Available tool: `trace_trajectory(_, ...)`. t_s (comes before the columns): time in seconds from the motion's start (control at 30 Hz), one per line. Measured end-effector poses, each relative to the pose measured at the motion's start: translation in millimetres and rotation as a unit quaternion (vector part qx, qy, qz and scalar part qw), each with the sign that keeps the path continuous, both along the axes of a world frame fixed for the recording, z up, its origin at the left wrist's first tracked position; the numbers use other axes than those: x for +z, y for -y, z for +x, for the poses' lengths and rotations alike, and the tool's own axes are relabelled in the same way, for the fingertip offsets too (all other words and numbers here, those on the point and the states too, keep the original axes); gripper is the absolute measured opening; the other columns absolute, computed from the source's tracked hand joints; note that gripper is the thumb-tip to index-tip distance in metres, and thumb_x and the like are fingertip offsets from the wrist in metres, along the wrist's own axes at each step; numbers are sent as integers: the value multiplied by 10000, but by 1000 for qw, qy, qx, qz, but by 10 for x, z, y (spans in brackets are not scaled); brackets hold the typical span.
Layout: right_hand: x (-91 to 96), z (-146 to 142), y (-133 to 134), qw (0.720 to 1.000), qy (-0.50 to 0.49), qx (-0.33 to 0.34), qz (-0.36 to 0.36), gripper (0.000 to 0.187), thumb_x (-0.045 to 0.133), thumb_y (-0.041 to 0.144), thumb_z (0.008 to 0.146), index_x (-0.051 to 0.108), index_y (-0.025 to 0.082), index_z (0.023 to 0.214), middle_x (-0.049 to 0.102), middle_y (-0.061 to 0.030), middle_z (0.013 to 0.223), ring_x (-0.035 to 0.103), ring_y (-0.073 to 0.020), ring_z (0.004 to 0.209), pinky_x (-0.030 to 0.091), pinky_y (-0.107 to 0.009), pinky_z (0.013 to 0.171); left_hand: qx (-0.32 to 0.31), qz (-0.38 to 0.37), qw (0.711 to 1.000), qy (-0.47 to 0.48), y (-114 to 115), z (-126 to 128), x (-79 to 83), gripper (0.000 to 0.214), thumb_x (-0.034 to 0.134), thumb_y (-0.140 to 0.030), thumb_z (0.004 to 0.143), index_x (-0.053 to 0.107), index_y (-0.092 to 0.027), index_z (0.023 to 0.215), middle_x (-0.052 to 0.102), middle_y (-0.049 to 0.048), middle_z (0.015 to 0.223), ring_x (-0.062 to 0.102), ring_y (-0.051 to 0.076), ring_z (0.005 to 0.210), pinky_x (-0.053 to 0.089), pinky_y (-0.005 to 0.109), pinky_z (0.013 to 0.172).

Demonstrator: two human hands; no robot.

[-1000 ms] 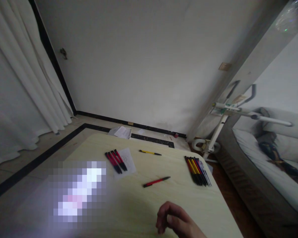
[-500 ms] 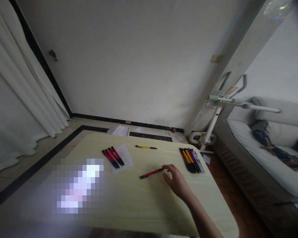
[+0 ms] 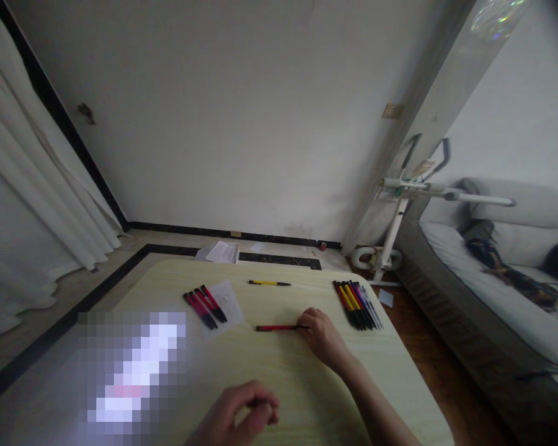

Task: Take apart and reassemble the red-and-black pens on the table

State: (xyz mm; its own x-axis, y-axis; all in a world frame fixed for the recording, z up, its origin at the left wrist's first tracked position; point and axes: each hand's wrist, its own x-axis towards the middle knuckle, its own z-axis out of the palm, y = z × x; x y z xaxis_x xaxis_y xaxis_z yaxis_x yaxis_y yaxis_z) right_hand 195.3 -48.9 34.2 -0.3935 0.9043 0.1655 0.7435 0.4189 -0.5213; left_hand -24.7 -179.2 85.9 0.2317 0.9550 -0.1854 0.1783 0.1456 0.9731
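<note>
My right hand pinches the dark right end of a red and black pen, which lies level across the table with its left end sticking out. Nearer to me, my left hand hovers over the front of the table, its fingers curled in towards the thumb, holding nothing I can see. Beyond the held pen lies a single yellow and black pen. Several red and black pens lie side by side at the left, partly on a white sheet of paper with faint drawn lines.
A row of several pens, red, yellow, blue and white, lies by the right edge of the pale wooden table. Pixelated brightness covers the table's left part. Beyond stand a white exercise machine, a grey sofa and a box of papers.
My left hand has come into view from below. My right hand has closed on the pen's end, and the pen has turned from slanting to nearly level. The view has shifted slightly.
</note>
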Motion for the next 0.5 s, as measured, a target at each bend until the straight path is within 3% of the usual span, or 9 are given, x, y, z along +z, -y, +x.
trace_trajectory(0.03, 12, 2, -8, 1000, -25, -1, -14, 115, 508, 178, 747, 616, 184, 787, 593, -44, 796, 534, -166, 772, 386, -263, 697, -24, 7, 999, 35, -161, 11, 32, 312, 448, -448, 775, 618, -186, 776, 635, 44, 727, 564, 169, 721, 415, 262, 695)
trace_trajectory(0.07, 27, 4, -18, 998, -53, -6, -32, 117, 496, 189, 755, 607, 178, 793, 599, -37, 761, 540, -157, 729, 391, -255, 665, -10, 26, 997, 65, -323, 13, 48, 346, 408, -447, 795, 602, -167, 732, 620, 47, 680, 558, 164, 677, 413, 267, 682)
trace_trajectory(0.2, 106, -9, -108, 973, -208, -33, -98, 161, 458, 277, 796, 571, 163, 798, 601, -20, 655, 545, -135, 610, 407, -242, 577, 133, 84, 984, 81, -863, 29, -55, 421, 370, -459, 801, 445, -173, 501, 469, -6, 462, 460, 118, 480, 378, 238, 544)
trace_trajectory(0.37, 111, -143, -308, 903, -397, -52, -154, 218, 499, 353, 775, 538, 139, 781, 559, -3, 572, 508, -110, 513, 404, -232, 508, 103, 65, 992, 23, -1284, 230, -299, 405, 352, -465, 804, 450, -176, 537, 423, -34, 421, 399, 104, 402, 324, 224, 452)
trace_trajectory(0.5, 56, -315, -415, 873, -444, -28, -199, 248, 541, 384, 746, 536, 136, 753, 506, 32, 500, 457, -87, 452, 368, -213, 463, 135, 78, 988, 18, -1577, 387, -398, 456, 316, -481, 815, 405, -180, 484, 386, -35, 380, 385, 99, 384, 313, 219, 446)
